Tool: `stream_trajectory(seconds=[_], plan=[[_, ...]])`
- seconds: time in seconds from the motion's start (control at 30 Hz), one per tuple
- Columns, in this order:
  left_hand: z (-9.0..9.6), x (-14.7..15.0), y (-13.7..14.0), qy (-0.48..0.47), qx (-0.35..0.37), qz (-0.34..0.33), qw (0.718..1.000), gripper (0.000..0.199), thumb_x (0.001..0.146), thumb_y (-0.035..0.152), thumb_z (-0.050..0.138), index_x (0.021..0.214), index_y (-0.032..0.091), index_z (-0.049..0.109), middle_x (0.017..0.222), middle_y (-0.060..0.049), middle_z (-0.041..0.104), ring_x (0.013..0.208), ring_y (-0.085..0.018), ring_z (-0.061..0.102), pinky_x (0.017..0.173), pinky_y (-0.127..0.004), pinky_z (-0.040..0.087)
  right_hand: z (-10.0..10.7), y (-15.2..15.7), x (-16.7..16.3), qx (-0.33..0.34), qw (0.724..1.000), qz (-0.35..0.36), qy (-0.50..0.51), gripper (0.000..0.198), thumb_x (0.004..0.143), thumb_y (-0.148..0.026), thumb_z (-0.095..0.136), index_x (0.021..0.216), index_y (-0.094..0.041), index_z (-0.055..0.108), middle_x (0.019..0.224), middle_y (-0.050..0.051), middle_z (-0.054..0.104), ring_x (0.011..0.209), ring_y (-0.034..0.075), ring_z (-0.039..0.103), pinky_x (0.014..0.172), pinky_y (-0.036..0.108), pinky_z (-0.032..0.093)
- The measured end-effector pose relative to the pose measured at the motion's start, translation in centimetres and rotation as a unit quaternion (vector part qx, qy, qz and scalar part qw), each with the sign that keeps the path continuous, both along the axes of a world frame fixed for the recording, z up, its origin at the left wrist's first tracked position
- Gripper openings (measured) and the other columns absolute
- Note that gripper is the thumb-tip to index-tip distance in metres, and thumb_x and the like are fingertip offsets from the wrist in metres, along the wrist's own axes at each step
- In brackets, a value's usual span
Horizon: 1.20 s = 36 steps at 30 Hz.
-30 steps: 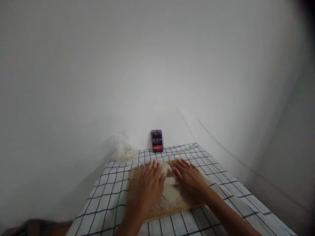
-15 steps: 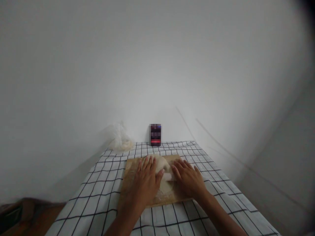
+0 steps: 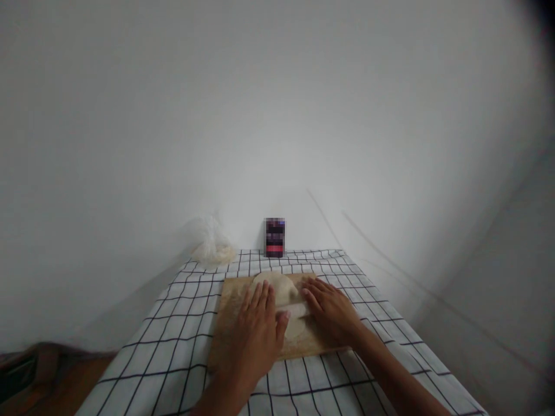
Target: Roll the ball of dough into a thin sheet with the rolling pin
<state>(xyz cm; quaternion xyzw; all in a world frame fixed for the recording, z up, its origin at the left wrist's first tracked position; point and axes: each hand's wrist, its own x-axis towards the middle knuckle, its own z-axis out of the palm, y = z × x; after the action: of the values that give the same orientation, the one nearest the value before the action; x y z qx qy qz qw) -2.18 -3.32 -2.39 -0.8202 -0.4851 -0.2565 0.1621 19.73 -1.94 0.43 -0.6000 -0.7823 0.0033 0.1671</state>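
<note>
Where the rolling pin [image 3: 292,311] crosses the dough [image 3: 277,285], left hand [image 3: 259,326] and right hand [image 3: 333,311] cover its ends, fingers extended, unclenched.

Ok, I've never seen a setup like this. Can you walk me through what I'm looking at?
There's no machine here: a person is working with two bare hands. The only view comes from a camera worn on that person's head, looking forward and down. The left hand and right hand lie palm down over what looks like a pale rolling pin, hiding its ends. It lies across flattened dough on a wooden board. Beneath that is a white cloth with dark grid lines. Near the wall sit a clear plastic bag with something pale inside and a dark upright object, too pixelated to identify.
</note>
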Motion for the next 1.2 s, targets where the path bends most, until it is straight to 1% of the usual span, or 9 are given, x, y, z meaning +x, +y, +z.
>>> stream_trajectory(seconds=[0.17, 0.3, 0.4, 0.5, 0.63, 0.73, 0.87, 1.03, 1.2], plan=[[-0.7, 0.0, 0.5, -0.017, 0.017, 0.012, 1.0, 0.057, 0.107, 0.046, 0.038, 0.142, 0.004, 0.055, 0.15, -0.023, 0.055, 0.143, -0.035, 0.049, 0.117, -0.055, 0.043, -0.1, 1.4, -0.2, 0.017, 1.0, -0.001, 0.002, 0.05, 0.111, -0.041, 0.025, 0.135, -0.024, 0.065, 0.148, 0.007, 0.061, 0.143, 0.023, 0.049, 0.117, 0.047, 0.039], [0.0, -0.3, 2.4, 0.002, 0.013, -0.016, 1.0, 0.052, 0.108, 0.04, 0.035, 0.141, 0.006, 0.056, 0.148, -0.02, 0.058, 0.142, -0.034, 0.05, 0.117, -0.057, 0.042, -0.9, -0.6, -0.3, 0.044, 0.999, -0.015, -0.006, 0.048, 0.11, -0.04, 0.028, 0.133, -0.024, 0.066, 0.144, 0.01, 0.064, 0.138, 0.026, 0.055, 0.114, 0.049, 0.044], [0.7, -0.6, 2.7, 0.016, 0.006, -0.035, 0.999, 0.051, 0.107, 0.038, 0.035, 0.141, 0.007, 0.057, 0.149, -0.019, 0.057, 0.142, -0.033, 0.051, 0.117, -0.057, 0.043, -1.9, -2.9, -0.4, 0.067, 0.997, -0.039, -0.015, 0.049, 0.109, -0.041, 0.03, 0.137, -0.019, 0.064, 0.147, 0.013, 0.061, 0.14, 0.029, 0.053, 0.115, 0.05, 0.044], [0.8, -1.3, 1.1, 0.018, 0.021, -0.061, 0.998, 0.051, 0.107, 0.038, 0.036, 0.146, 0.01, 0.053, 0.152, -0.017, 0.054, 0.143, -0.031, 0.049, 0.118, -0.057, 0.041, -3.4, -5.6, -0.6, 0.088, 0.994, -0.058, -0.012, 0.053, 0.108, -0.047, 0.032, 0.147, -0.019, 0.056, 0.154, 0.012, 0.054, 0.144, 0.031, 0.049, 0.118, 0.053, 0.041], [0.3, -2.9, -2.5, 0.034, 0.05, -0.076, 0.995, 0.057, 0.104, 0.04, 0.044, 0.155, 0.014, 0.041, 0.16, -0.014, 0.045, 0.146, -0.03, 0.046, 0.118, -0.052, 0.043, -5.8, -8.5, -0.2, 0.108, 0.993, -0.038, -0.007, 0.058, 0.107, -0.051, 0.034, 0.158, -0.025, 0.043, 0.162, 0.008, 0.043, 0.149, 0.032, 0.041, 0.118, 0.057, 0.041], [-0.1, -3.5, -3.9, 0.039, 0.058, -0.081, 0.994, 0.062, 0.103, 0.039, 0.046, 0.158, 0.014, 0.035, 0.162, -0.013, 0.043, 0.146, -0.03, 0.045, 0.115, -0.05, 0.046, -5.9, -9.2, 0.1, 0.094, 0.995, -0.015, -0.011, 0.06, 0.107, -0.051, 0.034, 0.161, -0.025, 0.035, 0.164, 0.007, 0.038, 0.151, 0.031, 0.037, 0.119, 0.06, 0.039], [0.0, -2.9, -2.2, 0.017, 0.044, -0.068, 0.997, 0.056, 0.105, 0.039, 0.042, 0.155, 0.013, 0.041, 0.158, -0.014, 0.049, 0.145, -0.03, 0.048, 0.117, -0.052, 0.043, -3.3, -7.0, 0.0, 0.032, 0.999, -0.019, -0.012, 0.057, 0.109, -0.049, 0.029, 0.156, -0.022, 0.045, 0.162, 0.007, 0.042, 0.152, 0.028, 0.036, 0.125, 0.06, 0.028], [0.7, -1.4, 2.9, 0.012, 0.017, -0.046, 0.999, 0.052, 0.107, 0.038, 0.036, 0.149, 0.012, 0.049, 0.149, -0.018, 0.058, 0.14, -0.031, 0.053, 0.116, -0.058, 0.042, 0.1, -0.8, -0.3, -0.012, 0.999, -0.027, -0.014, 0.052, 0.11, -0.043, 0.028, 0.151, -0.022, 0.051, 0.16, 0.009, 0.047, 0.152, 0.029, 0.037, 0.123, 0.062, 0.025], [1.0, -0.5, 6.4, 0.008, 0.017, 0.005, 1.0, 0.047, 0.105, 0.035, 0.039, 0.145, 0.014, 0.055, 0.146, -0.018, 0.06, 0.141, -0.035, 0.051, 0.115, -0.063, 0.039, 1.0, 3.6, -0.3, -0.015, 0.999, -0.03, -0.005, 0.052, 0.11, -0.047, 0.024, 0.14, -0.027, 0.062, 0.153, 0.011, 0.055, 0.145, 0.028, 0.047, 0.115, 0.055, 0.039]])
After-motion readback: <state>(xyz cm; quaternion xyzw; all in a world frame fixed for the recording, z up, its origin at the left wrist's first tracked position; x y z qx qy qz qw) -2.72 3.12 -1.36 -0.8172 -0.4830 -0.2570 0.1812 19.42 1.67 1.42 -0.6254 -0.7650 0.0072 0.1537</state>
